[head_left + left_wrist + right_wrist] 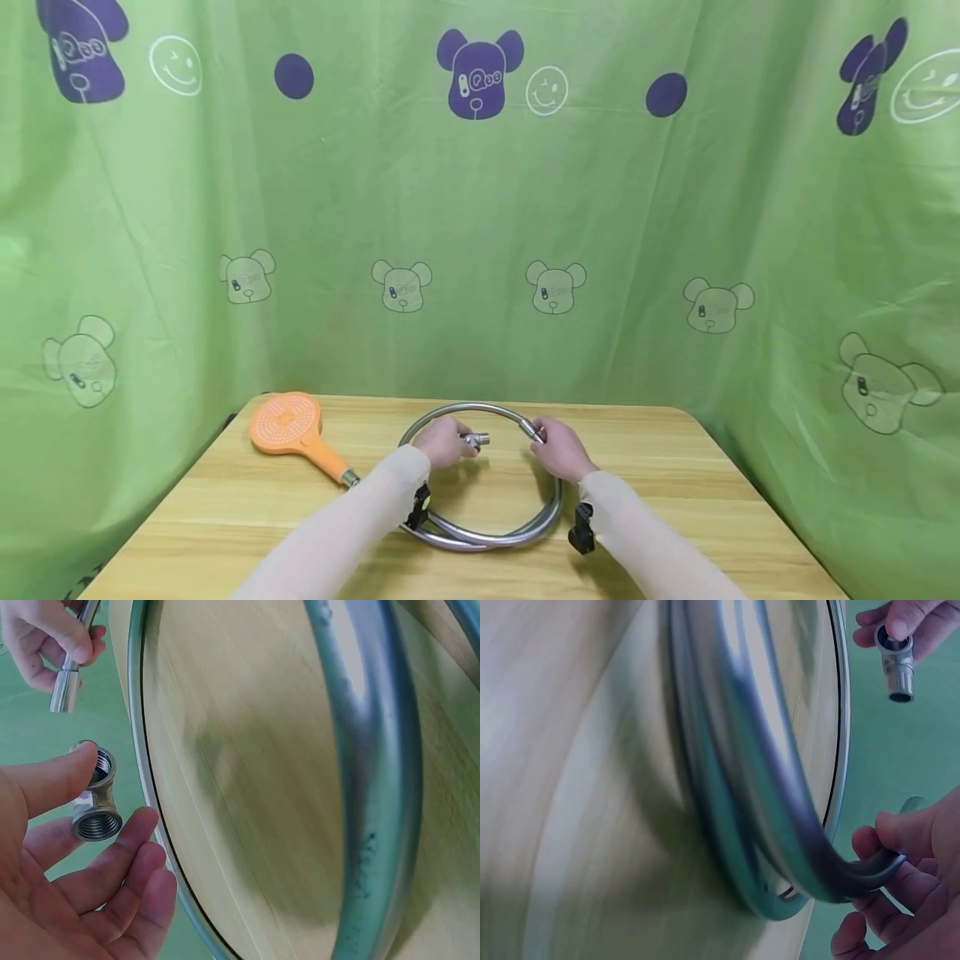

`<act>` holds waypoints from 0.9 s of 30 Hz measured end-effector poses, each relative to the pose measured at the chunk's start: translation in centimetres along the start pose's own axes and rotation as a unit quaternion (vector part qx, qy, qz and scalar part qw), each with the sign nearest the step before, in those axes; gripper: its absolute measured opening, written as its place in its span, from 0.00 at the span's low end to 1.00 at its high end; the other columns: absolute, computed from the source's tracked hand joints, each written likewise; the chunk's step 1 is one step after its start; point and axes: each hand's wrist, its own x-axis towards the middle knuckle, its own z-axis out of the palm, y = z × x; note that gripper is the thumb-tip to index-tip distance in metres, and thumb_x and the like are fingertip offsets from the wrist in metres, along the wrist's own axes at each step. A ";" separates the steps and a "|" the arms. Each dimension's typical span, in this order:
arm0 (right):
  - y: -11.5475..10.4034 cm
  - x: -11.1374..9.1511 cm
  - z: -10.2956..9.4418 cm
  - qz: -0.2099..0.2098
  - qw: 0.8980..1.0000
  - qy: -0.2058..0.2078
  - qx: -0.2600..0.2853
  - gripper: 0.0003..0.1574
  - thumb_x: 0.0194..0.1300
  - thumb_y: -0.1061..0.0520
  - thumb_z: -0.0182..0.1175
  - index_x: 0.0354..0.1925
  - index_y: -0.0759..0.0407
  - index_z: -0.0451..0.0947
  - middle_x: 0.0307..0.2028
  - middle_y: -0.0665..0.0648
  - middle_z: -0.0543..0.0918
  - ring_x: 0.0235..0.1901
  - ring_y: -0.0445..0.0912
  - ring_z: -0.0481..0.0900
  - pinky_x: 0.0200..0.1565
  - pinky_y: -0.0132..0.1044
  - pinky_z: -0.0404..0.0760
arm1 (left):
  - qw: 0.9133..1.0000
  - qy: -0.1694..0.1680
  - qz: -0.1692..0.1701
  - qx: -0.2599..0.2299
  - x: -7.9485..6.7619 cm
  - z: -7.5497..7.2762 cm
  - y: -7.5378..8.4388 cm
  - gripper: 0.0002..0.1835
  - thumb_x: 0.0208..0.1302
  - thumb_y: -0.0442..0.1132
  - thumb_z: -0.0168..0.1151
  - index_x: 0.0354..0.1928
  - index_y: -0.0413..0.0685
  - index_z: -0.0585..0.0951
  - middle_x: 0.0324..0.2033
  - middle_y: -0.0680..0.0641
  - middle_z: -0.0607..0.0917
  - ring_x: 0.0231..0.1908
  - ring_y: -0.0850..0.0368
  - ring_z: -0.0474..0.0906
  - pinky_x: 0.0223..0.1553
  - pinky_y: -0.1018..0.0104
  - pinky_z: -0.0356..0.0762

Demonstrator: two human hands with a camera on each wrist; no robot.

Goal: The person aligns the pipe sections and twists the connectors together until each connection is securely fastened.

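Observation:
My left hand [441, 442] pinches a small silver tee fitting [478, 439] between thumb and fingers. Threaded openings of the fitting [99, 823] show in the left wrist view. To its right, my right hand [564, 450] grips a metal shower hose [472, 406] close to its end. The hose's smooth silver end connector [64, 691] sticks out from those fingers, pointing toward the fitting, with a gap between them. The rest of the hose lies in loops on the table below both hands.
An orange shower head [287, 423] lies at the table's left, its handle joined to a metal nut [350, 477] beside my left sleeve. The wooden table [660, 467] stands against green curtains [480, 192] at the back and sides.

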 end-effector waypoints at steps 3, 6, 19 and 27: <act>-0.4 0.3 0.4 -0.009 1.000 -0.003 -0.005 0.12 0.59 0.69 0.64 0.43 0.62 0.78 0.29 0.55 0.79 0.29 0.46 0.74 0.30 0.37 0.74 | 1.000 0.000 0.003 -0.001 0.1 -0.1 -0.1 0.11 0.56 0.42 0.74 0.42 0.52 0.89 0.29 0.56 0.85 0.30 0.59 0.74 0.37 0.63 0.74; -0.9 0.5 0.8 -0.015 1.000 -0.009 -0.004 0.12 0.59 0.69 0.64 0.42 0.61 0.79 0.30 0.55 0.80 0.29 0.46 0.74 0.30 0.37 0.74 | 1.000 0.002 0.003 -0.003 0.2 -0.2 -0.1 0.12 0.56 0.42 0.74 0.43 0.51 0.89 0.30 0.56 0.85 0.29 0.59 0.74 0.36 0.63 0.73; -1.9 0.8 1.8 -0.044 0.998 -0.025 -0.027 0.11 0.61 0.68 0.64 0.42 0.58 0.80 0.30 0.54 0.81 0.28 0.45 0.74 0.30 0.37 0.73 | 1.000 0.004 -0.011 0.018 0.3 -0.5 -0.4 0.16 0.57 0.44 0.73 0.47 0.52 0.88 0.31 0.54 0.84 0.28 0.57 0.72 0.32 0.63 0.71; -2.4 0.9 2.1 -0.049 0.998 -0.033 -0.027 0.11 0.61 0.68 0.65 0.43 0.58 0.81 0.30 0.54 0.81 0.29 0.45 0.74 0.31 0.38 0.74 | 1.000 0.004 -0.010 0.020 0.6 -0.4 -0.8 0.13 0.56 0.42 0.73 0.44 0.52 0.88 0.29 0.54 0.83 0.26 0.57 0.70 0.29 0.64 0.69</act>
